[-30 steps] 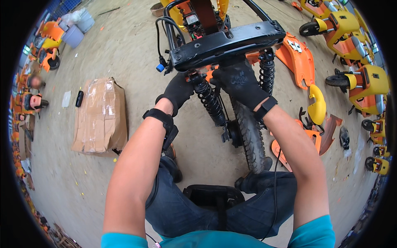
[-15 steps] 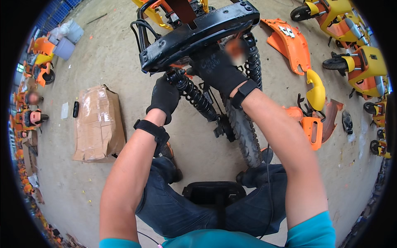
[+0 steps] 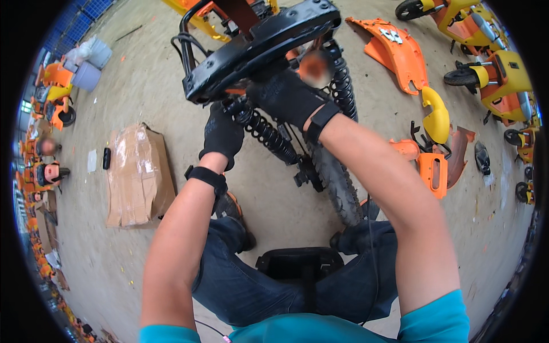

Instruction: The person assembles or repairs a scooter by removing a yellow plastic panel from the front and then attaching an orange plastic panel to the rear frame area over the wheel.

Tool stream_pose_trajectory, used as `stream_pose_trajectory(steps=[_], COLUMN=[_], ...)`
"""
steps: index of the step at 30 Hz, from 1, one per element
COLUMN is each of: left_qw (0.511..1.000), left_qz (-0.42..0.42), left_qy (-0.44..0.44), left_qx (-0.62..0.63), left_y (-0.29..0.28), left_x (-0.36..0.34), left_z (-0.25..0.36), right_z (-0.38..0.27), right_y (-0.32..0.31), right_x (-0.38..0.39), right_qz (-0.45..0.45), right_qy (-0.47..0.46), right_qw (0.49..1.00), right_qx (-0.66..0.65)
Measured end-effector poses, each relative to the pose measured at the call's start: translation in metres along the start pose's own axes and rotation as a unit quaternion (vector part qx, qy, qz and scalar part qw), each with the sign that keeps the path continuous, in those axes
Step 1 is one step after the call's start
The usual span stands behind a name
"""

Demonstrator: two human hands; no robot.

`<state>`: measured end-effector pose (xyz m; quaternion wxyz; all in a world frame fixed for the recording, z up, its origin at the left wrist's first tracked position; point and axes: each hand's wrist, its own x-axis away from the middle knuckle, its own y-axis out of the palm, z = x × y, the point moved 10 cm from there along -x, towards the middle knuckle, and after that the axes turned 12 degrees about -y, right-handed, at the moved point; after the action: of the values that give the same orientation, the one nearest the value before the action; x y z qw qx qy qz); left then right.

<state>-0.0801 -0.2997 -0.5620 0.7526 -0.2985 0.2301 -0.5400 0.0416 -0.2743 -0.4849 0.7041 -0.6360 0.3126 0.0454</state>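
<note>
Both my hands wear black gloves and work at the rear of a partly stripped scooter. My left hand [image 3: 222,134] is closed at the upper end of the left coil-spring shock absorber [image 3: 267,135], just below the black metal frame [image 3: 263,48]. Tucked beneath that frame, my right hand [image 3: 286,96] has its fingers curled inward; what they grip is hidden. A second shock absorber [image 3: 343,86] stands right of my right hand. Below my right wrist, the knobbly tyre [image 3: 337,186] runs down between my legs.
A taped cardboard box [image 3: 137,174] stands on the left. On the right lie an orange body panel [image 3: 400,60], a yellow mudguard [image 3: 436,117] and an orange bracket-shaped part [image 3: 433,171]. Yellow-orange scooters [image 3: 500,86] line the far right. A black seat-like object [image 3: 297,263] is between my thighs.
The view has shifted slightly, so the scooter frame and both hands appear a little further left. My right hand sits slightly deeper under the frame; my left hand stays at the shock absorber's top.
</note>
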Motion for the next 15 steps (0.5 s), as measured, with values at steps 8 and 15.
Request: stream_pose_trajectory(steps=[8,15], left_qw=[0.976,0.973], left_qz=[-0.061,-0.091], left_qy=[-0.039,-0.067], left_qx=[-0.206,-0.203], left_y=[0.007,0.005], left_x=[0.0,0.003], left_z=[0.005,0.013], right_z=[-0.006,0.012], right_y=[-0.031,-0.054], right_x=[0.026,0.047], right_qz=[0.079,-0.007], right_qy=[-0.025,0.144], right_qw=[0.991,0.976], right_qx=[0.108,0.162])
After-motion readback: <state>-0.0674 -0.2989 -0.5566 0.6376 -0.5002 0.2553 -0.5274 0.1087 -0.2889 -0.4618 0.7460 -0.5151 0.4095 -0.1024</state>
